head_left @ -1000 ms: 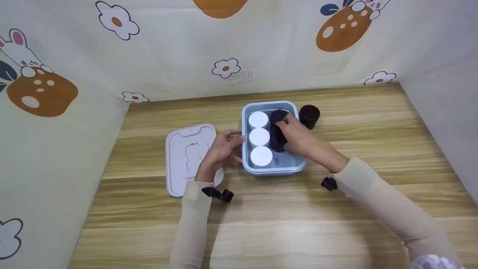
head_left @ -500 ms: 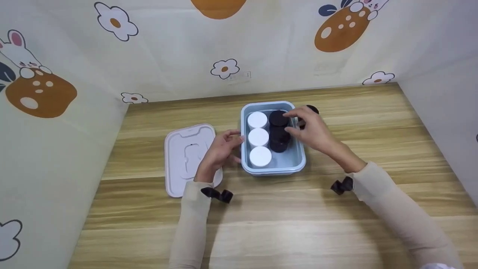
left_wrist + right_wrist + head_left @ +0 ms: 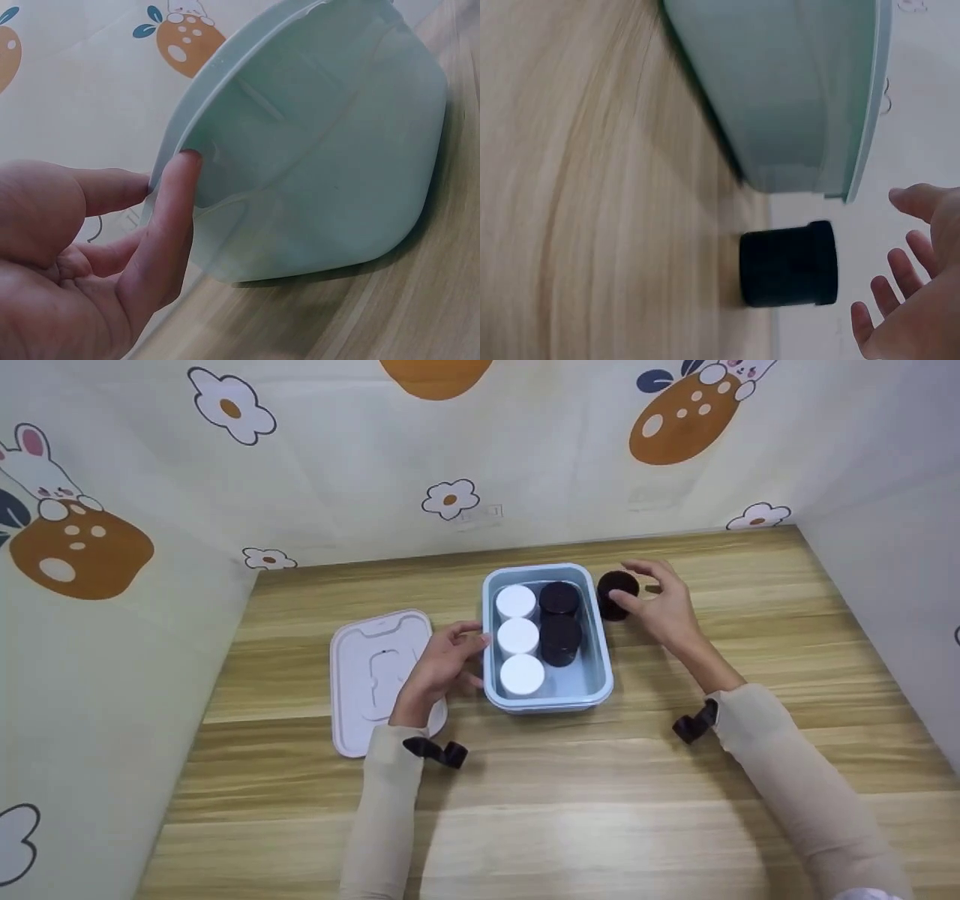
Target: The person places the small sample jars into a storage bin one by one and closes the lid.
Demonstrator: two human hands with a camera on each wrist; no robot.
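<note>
A light blue plastic bin (image 3: 548, 703) stands on the table, holding white-lidded jars (image 3: 518, 637) in a left column and black jars (image 3: 560, 634) in a right column. My left hand (image 3: 447, 660) touches the bin's left side at the rim; the left wrist view shows its fingertips (image 3: 189, 159) against the outer wall. Just right of the bin stands another black jar (image 3: 618, 607), upright on the table. Over this jar hovers my right hand (image 3: 667, 604), thumb and fingers spread apart. In the right wrist view, a gap separates that hand from the black jar (image 3: 789, 265).
A pale lid (image 3: 352, 682) lies flat left of the bin, partly under my left forearm. The wooden table (image 3: 555, 817) meets a patterned curtain (image 3: 360, 457) behind the bin. Black wrist mounts (image 3: 442, 751) hang from both sleeves.
My right hand has let go of a black jar inside the bin and moved right, out over the black jar on the table. My left hand has stayed at the bin's side.
</note>
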